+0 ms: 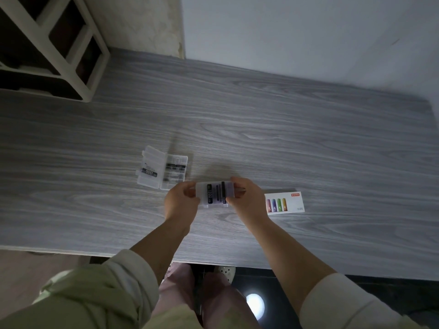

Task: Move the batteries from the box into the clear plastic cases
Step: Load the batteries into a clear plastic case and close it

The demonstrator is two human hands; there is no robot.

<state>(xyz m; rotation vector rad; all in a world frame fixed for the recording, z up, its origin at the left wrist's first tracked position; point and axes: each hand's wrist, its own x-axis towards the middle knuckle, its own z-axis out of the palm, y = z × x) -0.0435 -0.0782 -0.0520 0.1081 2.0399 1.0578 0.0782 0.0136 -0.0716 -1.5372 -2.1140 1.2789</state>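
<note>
Both hands hold a clear plastic case (215, 194) just above the grey wooden table (261, 129). My left hand (181, 201) grips its left end and my right hand (244, 198) grips its right end. The case carries a dark label and dark shapes show through it. A second clear plastic case (162, 170) lies open on the table to the left, with dark labels visible inside. The white battery box (284, 202), printed with several coloured batteries, lies flat to the right of my right hand. Whether it is open cannot be told.
A white shelf unit (54, 48) with dark compartments stands on the table's far left corner. Grey walls run behind the table. The table's front edge is close to my body, and my legs and a floor light (255, 305) show below it.
</note>
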